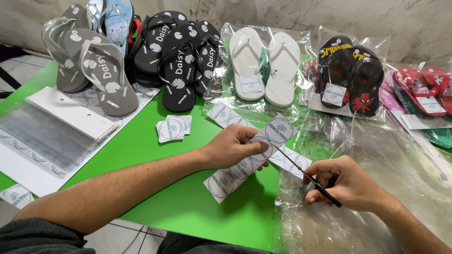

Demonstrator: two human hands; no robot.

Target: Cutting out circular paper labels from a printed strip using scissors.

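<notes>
Pinching a thin strip of round paper labels over the green table, the left hand is closed on its middle (light, floppy, likely best held near the cut) while the right hand grips scissors, sandals beyond.

Bright green table fills most of the view, evenly lit, no hard shadows. Behind it: rough grey plastered wall, stained and scuffed. Pale tiled floor visible at upper left and below the table's near edge.
</notes>
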